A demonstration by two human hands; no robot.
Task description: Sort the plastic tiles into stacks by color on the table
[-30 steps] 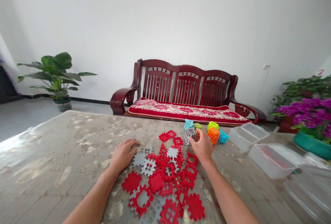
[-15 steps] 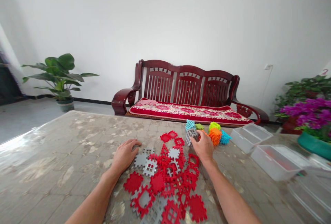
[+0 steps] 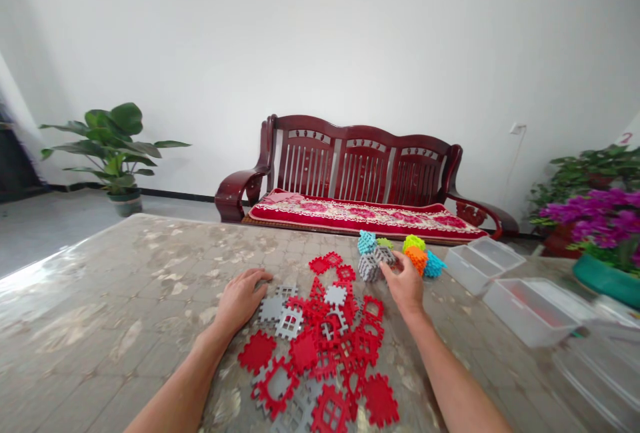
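My left hand [image 3: 243, 300] lies flat on the table beside grey plastic interlocking tiles [image 3: 271, 310], fingers stretched out and holding nothing. Farther off, my right hand [image 3: 404, 281] has its thumb and fingers closed around a grey toothed block [image 3: 384, 256]. Close by on its left sits another grey block [image 3: 369, 268]. Behind these are a light blue block [image 3: 367, 242] and a green piece [image 3: 385, 243], partly hidden. Orange [image 3: 416, 260], yellow-green [image 3: 414, 242] and blue [image 3: 434, 264] blocks cluster to the right. Many red tiles [image 3: 303, 351] are spread between my forearms.
Clear plastic boxes [image 3: 530, 316] stand at the table's right, one with something red inside. Purple flowers [image 3: 595, 216] in a teal pot [image 3: 607, 280] are at the far right. A wooden bench [image 3: 360, 153] stands beyond the table [image 3: 125, 300]; a potted plant [image 3: 123, 146] is at left.
My right hand has shifted slightly right, and one grey block now stands free of it while its fingers are on the other. My left hand stays where it was.
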